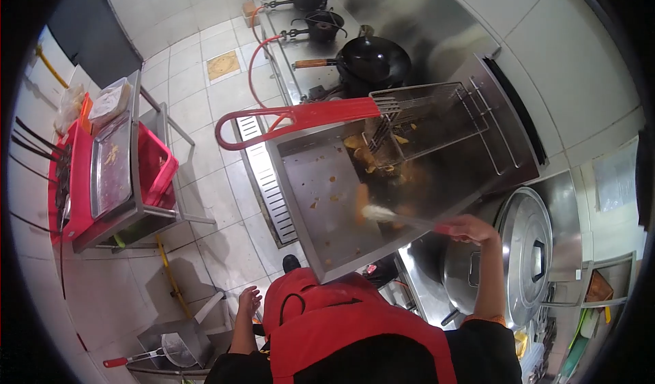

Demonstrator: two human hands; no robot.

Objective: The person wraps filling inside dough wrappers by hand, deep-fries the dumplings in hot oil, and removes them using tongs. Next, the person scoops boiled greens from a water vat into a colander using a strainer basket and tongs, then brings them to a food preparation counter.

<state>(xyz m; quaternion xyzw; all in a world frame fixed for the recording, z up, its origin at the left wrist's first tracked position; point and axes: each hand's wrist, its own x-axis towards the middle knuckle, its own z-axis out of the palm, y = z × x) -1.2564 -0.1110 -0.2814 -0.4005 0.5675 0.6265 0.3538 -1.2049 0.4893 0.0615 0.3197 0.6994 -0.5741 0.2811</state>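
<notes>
My right hand (pixel 471 230) is closed around the red grip of a long tool with a whitish head (pixel 379 213). That head is low in the stainless-steel fryer (pixel 300 179), beside orange-brown crumbs (pixel 361 153). A wire fry basket (pixel 433 121) with a long red handle (pixel 327 116) lies across the far part of the fryer. My left hand (pixel 250 301) hangs beside my red apron (pixel 327 316), its fingers loosely spread and holding nothing.
A black wok (pixel 373 60) and smaller pans (pixel 323 23) sit on the stove beyond the fryer. To the right stands a large lidded pot (pixel 527 247). On the left, a steel rack (pixel 143 223) carries a metal tray (pixel 112 162) and a pink bin (pixel 161 159). A strainer (pixel 179 350) lies lower left.
</notes>
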